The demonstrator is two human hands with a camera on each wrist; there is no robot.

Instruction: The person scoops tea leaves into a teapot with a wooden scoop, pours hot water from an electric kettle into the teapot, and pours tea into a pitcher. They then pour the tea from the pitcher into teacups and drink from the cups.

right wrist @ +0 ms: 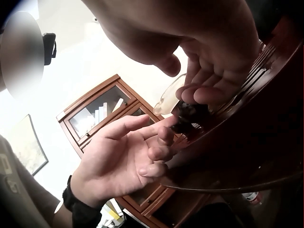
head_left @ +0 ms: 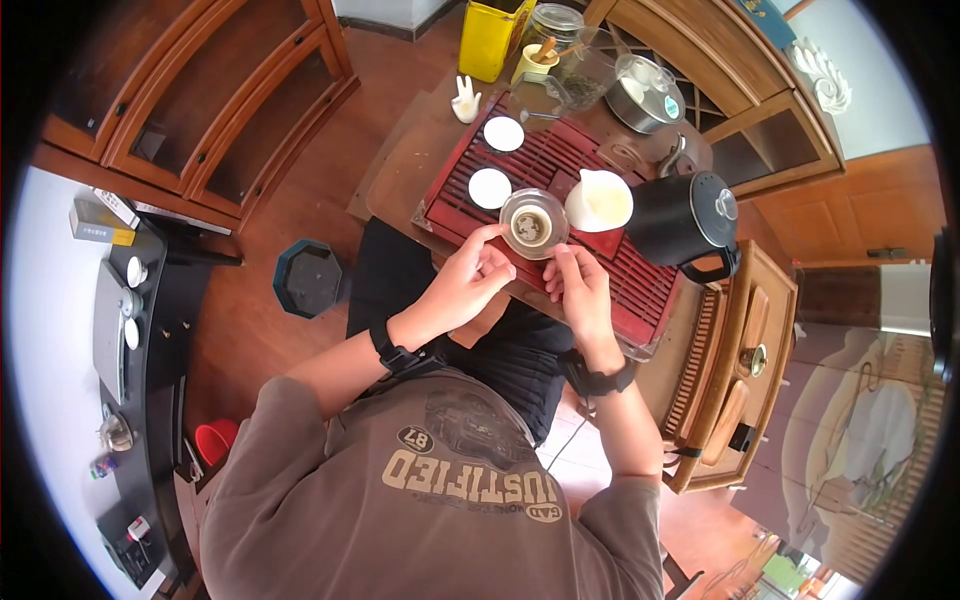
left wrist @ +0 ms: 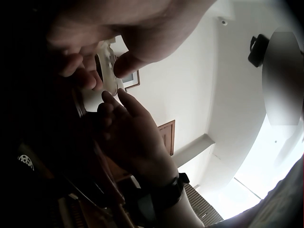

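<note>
A clear glass tea bowl (head_left: pixel 531 224) with a wide rim and brownish contents sits near the front edge of the dark red slatted tea tray (head_left: pixel 627 300). At its left, my left hand (head_left: pixel 470 272) reaches with the index fingertip at the rim; the palm is turned inward and the other fingers are loosely bent. From the right side, my right hand (head_left: pixel 583 290) brings thumb and forefinger to the rim. In the right wrist view, a gap shows between the right thumb (right wrist: pixel 170 65) and the fingers, beside the glass edge (right wrist: pixel 168 97).
Right of the bowl stand a white pitcher (head_left: pixel 600 200) with pale liquid and a black electric kettle (head_left: pixel 685 220). Two white cups (head_left: pixel 490 188) are on the tray's left. Behind are a white hand figurine (head_left: pixel 465 102), a yellow tin (head_left: pixel 490 45) and a lidded pot (head_left: pixel 645 95).
</note>
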